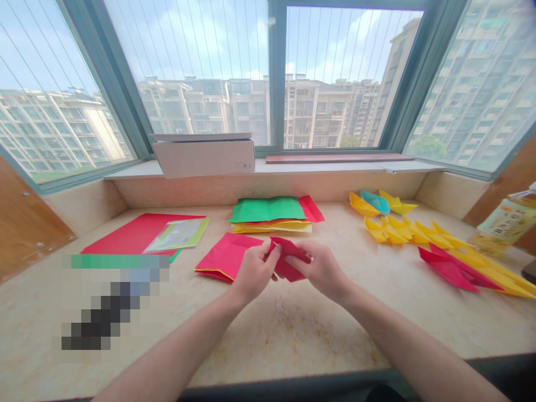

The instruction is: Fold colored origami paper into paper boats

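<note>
My left hand (253,273) and my right hand (320,269) meet above the marble sill, both pinching a small folded piece of red paper (288,258). The left thumb and fingers grip its left edge; the right fingers grip its right side from below. The paper is held slightly above the surface. Just left of it lies a flat folded red sheet (224,254) with a yellow edge underneath.
A stack of green, red and yellow sheets (270,212) lies behind the hands. Folded yellow, blue and red paper boats (419,231) spread to the right. A red folder with a leaflet (140,234) lies left, a white box (205,155) on the ledge, a bottle (508,220) far right.
</note>
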